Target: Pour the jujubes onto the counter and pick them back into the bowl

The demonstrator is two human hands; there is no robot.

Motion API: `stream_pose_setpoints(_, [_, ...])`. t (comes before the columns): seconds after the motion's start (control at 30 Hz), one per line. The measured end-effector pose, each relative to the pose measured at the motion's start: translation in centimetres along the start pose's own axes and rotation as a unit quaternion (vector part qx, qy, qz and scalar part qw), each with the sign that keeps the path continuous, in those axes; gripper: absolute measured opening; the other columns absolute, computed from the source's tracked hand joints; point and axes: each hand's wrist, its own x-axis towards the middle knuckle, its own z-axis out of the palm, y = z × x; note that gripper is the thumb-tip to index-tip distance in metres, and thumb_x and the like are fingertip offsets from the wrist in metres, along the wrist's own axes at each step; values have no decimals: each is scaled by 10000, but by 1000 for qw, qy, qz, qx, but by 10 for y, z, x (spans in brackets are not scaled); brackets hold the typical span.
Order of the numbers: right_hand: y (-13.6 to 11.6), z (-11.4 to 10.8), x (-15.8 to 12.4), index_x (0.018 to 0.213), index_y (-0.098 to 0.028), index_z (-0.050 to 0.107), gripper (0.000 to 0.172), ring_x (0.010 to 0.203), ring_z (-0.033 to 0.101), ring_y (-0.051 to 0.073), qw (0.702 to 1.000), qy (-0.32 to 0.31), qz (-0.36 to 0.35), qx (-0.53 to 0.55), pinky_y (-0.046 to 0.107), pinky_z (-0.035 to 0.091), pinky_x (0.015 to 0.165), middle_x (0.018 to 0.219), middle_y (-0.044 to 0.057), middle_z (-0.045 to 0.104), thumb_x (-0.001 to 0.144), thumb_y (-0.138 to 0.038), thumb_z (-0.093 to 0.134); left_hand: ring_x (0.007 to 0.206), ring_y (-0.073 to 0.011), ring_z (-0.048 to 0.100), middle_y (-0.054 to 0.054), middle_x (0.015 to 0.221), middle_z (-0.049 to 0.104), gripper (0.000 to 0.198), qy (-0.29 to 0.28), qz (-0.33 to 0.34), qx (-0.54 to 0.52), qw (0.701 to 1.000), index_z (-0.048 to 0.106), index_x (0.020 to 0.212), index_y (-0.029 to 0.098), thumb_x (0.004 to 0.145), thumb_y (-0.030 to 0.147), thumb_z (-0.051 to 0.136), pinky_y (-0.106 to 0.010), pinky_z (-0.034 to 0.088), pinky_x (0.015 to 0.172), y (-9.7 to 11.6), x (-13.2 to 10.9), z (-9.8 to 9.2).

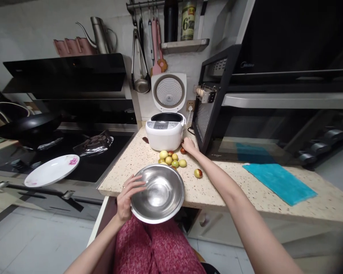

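Note:
A metal bowl (157, 192) with nothing in it is tilted at the counter's front edge. My left hand (128, 196) grips its left rim, fingers over the inside. Behind the bowl several green and reddish jujubes (175, 163) lie in a cluster on the counter; one more jujube (198, 173) sits apart to the right. My right hand (189, 146) reaches to the right front of the white rice cooker (164, 137), fingers curled, beside a dark red jujube (183, 150). What its fingertips hold, if anything, is hidden. The cooker's lid (169, 93) stands up.
A teal cloth (280, 182) lies on the right counter (331, 190). An oven (274, 129) and a dark rack (208, 110) stand at the right. On the left, a white plate (52, 171) overhangs the stove front, with a wok (28, 127) behind. Utensils (141, 53) hang above.

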Motion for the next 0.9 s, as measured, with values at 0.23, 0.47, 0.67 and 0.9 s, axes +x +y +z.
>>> stream_pose_setpoints(0.23, [-2,-22,-24,1128,-70,675,206,1155,629,318,997,1,-69,18,420,489,996,1180,224,676,947,-121,591,1146,-297,672,-108,1061,765,613,-62,112,60,990,736,1180,215,1037,576,262,-516,466,1077,11,3,5])
stream_pose_setpoints(0.47, [-27,-47,-110,1085,-181,667,228,945,679,213,894,-133,-356,239,323,538,834,1073,70,730,883,-285,686,1009,-273,729,-87,968,785,605,-85,167,69,980,729,1175,215,930,712,486,-473,526,1006,18,6,11])
stream_pose_setpoints(0.67, [-39,-29,-150,991,-180,733,193,812,672,204,843,-260,-445,155,318,519,743,972,72,748,809,-123,698,847,-201,756,-37,826,782,315,-101,220,116,963,739,1040,197,978,472,599,-397,607,882,42,3,20])
stream_pose_setpoints(0.9, [-37,-8,-148,996,-217,772,205,914,704,234,835,-255,-475,110,333,524,825,1036,78,767,825,-121,715,819,-160,751,-14,840,788,236,-133,218,122,959,719,1182,262,1003,346,590,-330,624,852,48,-1,19])
